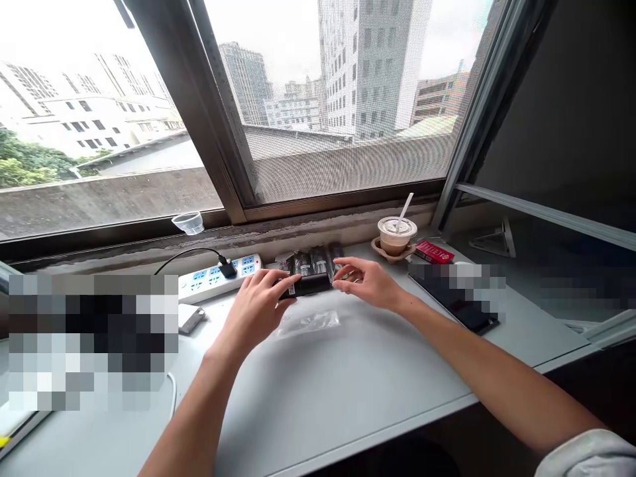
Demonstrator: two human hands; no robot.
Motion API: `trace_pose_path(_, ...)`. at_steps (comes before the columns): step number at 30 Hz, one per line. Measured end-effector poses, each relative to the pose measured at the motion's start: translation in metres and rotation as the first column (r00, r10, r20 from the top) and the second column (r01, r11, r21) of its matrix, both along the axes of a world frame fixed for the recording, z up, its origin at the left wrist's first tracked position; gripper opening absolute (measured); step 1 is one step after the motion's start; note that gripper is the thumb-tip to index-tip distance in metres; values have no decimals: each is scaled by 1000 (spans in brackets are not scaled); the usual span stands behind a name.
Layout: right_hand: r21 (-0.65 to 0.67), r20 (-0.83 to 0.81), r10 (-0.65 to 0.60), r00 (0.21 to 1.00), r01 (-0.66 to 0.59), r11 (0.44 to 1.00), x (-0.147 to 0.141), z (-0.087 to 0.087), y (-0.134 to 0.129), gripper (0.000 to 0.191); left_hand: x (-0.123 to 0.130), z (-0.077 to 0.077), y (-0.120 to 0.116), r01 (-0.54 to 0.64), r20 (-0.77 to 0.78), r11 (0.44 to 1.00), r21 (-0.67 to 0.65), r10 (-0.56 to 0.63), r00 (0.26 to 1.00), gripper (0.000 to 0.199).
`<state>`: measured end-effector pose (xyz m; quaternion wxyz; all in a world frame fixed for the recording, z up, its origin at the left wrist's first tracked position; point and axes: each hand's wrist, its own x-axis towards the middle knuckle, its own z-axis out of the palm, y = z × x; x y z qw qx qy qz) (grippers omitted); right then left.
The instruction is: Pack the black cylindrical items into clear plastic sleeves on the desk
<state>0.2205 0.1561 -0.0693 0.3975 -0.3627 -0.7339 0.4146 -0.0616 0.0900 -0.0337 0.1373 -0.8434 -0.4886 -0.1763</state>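
Note:
My left hand (258, 311) grips the left end of a black oblong object (311, 285), whose exact kind I cannot tell. My right hand (370, 285) has its fingers spread, with the fingertips at the object's right end. Just behind it stand several black packaged items (315, 262) in a row. A crumpled clear plastic bag (308, 324) lies on the pale grey desk (338, 397) just below my hands.
A white power strip (216, 278) with a black plug sits left of my hands. A takeaway cup with a straw (397, 235), a red box (434, 252) and a black tablet-like slab (454, 301) stand to the right. A window runs along the desk's far edge.

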Motion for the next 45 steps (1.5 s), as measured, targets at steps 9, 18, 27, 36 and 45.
trace_pose_path(9,9,34,34,999,-34,999,-2,0,-3,34,5,-2,0,-6,17,1000,-15,6,1000,43)
trace_pose_path(18,38,-18,173,985,-172,984,5,-4,5,14,-30,-2,7,-103,47,992,-75,107,993,39)
trace_pose_path(27,206,25,134,991,-136,969,6,-7,8,61,-29,-7,10,-56,99,993,-108,67,993,38)
trace_pose_path(36,289,109,144,984,-170,942,8,-7,10,67,-27,-10,11,-45,99,991,-123,57,994,38)
trace_pose_path(45,131,49,128,991,-134,982,6,-5,8,36,-22,-5,8,-71,124,991,-114,85,989,41)
